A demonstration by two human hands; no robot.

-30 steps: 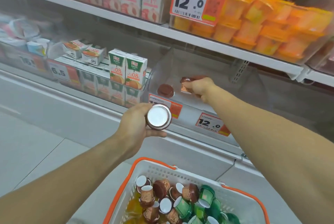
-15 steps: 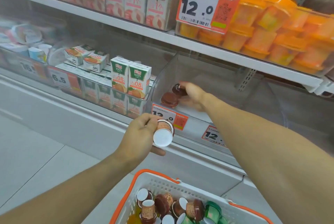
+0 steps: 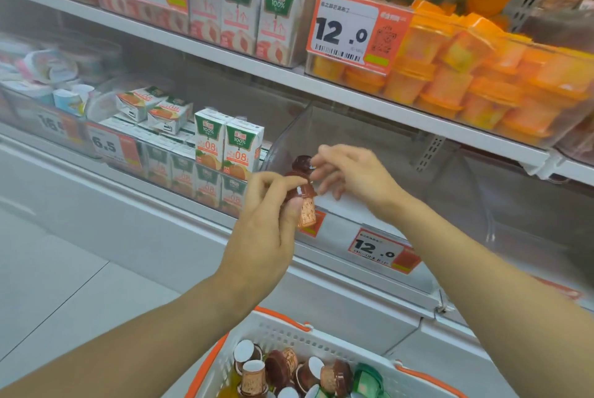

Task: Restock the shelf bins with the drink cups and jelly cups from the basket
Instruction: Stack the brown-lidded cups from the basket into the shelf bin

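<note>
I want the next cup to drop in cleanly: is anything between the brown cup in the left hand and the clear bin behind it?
Nothing solid blocks it. The left hand holds the brown drink cup at the clear plastic bin's open front; only the right hand hovers there, beside the cup.

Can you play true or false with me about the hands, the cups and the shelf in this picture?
1. The left hand holds a brown cup. True.
2. The right hand grips a juice carton. False: its fingers are loose beside the cup in the left hand.
3. The basket has orange handles. True.
4. The basket is empty. False: brown and green cups lie in it.
5. The orange jelly cups sit on the upper shelf. True.
</note>
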